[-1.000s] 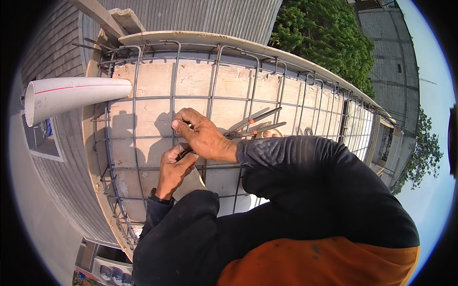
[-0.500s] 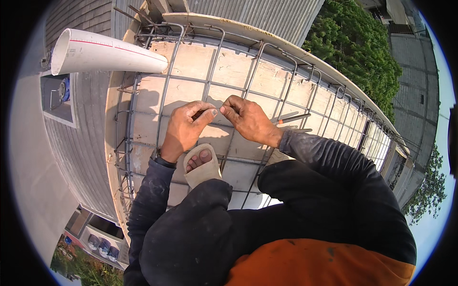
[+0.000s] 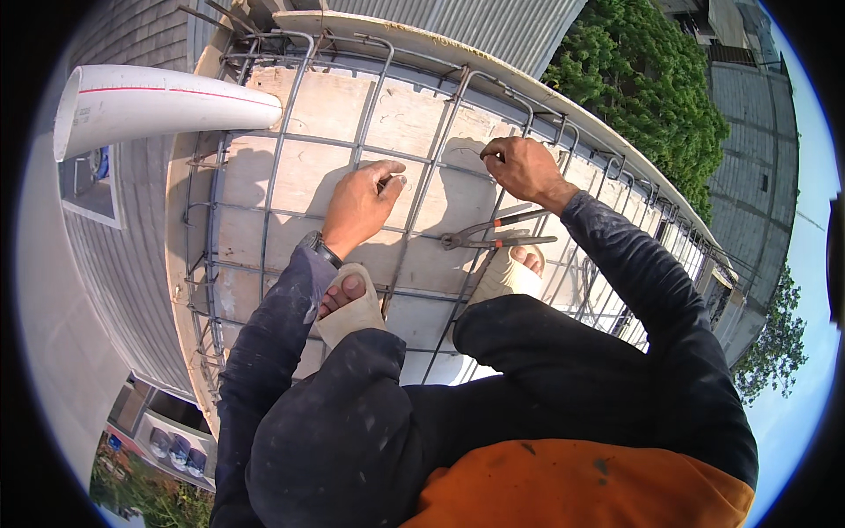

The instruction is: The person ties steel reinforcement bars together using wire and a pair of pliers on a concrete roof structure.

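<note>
Nearest to you is the orange cloth (image 3: pixel 581 484) over your body, marked by some dark spots, and then your dark trousers (image 3: pixel 330 431), dusty at the knee. Beyond them, your feet wear cream sandals (image 3: pixel 350 317), with the toes showing.

Your left hand (image 3: pixel 363 204), with a dark watch (image 3: pixel 326 249) on the wrist, is above the bars. Its thumb and index finger are bent toward each other, the tips close; I cannot tell if they pinch something thin. Your right hand (image 3: pixel 525 169) is farther forward and to the right, well apart from the left one. Its fingers are curled, with thumb and index finger near together, but I cannot tell if anything is between them.

Between your hands and the right sandal lies a pair of pincers (image 3: pixel 499 243), free of both hands. Its head is small and dull grey and points left; its two dark handles stand a little apart, each with an orange band.

Under it is the rebar mesh (image 3: pixel 432 161): slim grey bars, crossing in uneven rectangles, their far ends bent round like hooks, brownish in places. Below the mesh, the pale plywood (image 3: pixel 330 101) is stained and carries the shadows of your hands. At the far left, a white pipe (image 3: pixel 167 101) with a red line reaches outward over the edge. Farther away are a corrugated roof (image 3: pixel 475 26), a green tree (image 3: pixel 642 97) and a grey block wall (image 3: pixel 753 150).
</note>
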The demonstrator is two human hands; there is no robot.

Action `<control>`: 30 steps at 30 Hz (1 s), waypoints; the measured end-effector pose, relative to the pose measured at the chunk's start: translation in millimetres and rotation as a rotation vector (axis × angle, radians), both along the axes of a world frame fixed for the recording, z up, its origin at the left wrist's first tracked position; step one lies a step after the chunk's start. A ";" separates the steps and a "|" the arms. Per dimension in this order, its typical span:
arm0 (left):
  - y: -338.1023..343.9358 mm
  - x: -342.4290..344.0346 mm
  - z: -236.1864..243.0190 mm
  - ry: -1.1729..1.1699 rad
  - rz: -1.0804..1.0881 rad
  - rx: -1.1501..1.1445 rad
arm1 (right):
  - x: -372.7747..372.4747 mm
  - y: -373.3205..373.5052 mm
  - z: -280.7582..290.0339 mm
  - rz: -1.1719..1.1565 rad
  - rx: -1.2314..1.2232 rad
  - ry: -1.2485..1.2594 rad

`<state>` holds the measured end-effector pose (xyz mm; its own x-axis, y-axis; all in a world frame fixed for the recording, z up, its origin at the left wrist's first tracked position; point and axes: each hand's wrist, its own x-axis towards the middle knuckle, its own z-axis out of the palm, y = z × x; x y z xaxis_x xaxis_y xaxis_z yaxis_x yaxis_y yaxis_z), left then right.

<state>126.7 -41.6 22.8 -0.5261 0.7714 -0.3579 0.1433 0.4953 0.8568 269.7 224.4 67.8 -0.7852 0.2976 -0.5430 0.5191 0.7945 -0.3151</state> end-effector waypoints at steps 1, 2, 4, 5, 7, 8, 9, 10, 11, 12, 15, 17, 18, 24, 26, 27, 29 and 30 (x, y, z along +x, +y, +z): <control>3.8 0.8 -2.7 0.052 -0.027 0.004 | -2.1 0.9 -3.9 0.027 0.004 -0.018; 7.5 2.5 -5.2 0.104 -0.053 0.009 | -5.0 0.0 -9.1 0.054 0.008 -0.035; 11.0 5.4 -11.2 0.179 -0.083 0.016 | -14.1 -2.7 -13.2 0.113 -0.008 -0.055; 12.4 5.9 -14.1 0.204 -0.088 0.022 | -19.6 -1.6 -14.0 0.141 -0.024 -0.054; 17.1 10.2 -16.9 0.236 -0.097 0.028 | -23.7 7.1 -21.6 0.175 -0.090 -0.070; 18.7 12.6 -17.8 0.246 -0.096 0.021 | -25.6 11.5 -24.8 0.169 -0.131 -0.084; 19.3 13.9 -18.2 0.259 -0.095 0.013 | -29.0 13.9 -26.3 0.164 -0.173 -0.095; 19.4 15.0 -18.4 0.268 -0.091 0.015 | -30.5 15.2 -27.1 0.158 -0.214 -0.107; 19.4 16.4 -18.5 0.276 -0.088 0.018 | -30.6 16.1 -27.4 0.163 -0.232 -0.117; 19.4 16.8 -18.0 0.286 -0.084 0.020 | -33.0 15.8 -25.9 0.169 -0.250 -0.126; 22.8 18.0 -18.1 0.321 -0.103 0.009 | -34.6 9.4 -19.9 0.185 -0.272 -0.100; 18.3 18.9 -24.3 0.360 -0.080 0.023 | -35.9 -12.2 -8.0 0.217 -0.211 -0.097; 15.4 19.7 -26.2 0.380 -0.065 0.029 | -39.0 -30.1 3.3 0.240 -0.144 -0.113; 25.7 16.4 -21.1 0.354 -0.011 -0.017 | -33.7 -10.7 -5.7 0.269 0.001 -0.172; 25.2 16.6 -17.1 0.355 -0.051 -0.052 | -30.8 13.3 -24.2 0.252 -0.165 -0.131; 23.3 15.6 -16.9 0.358 -0.065 -0.073 | -34.7 15.6 -25.7 0.248 -0.198 -0.153; 20.6 17.1 -21.6 0.385 -0.059 -0.016 | -39.7 18.8 -28.2 0.239 -0.264 -0.199; 19.1 18.9 -24.5 0.397 -0.058 0.012 | -39.9 20.2 -31.2 0.233 -0.287 -0.180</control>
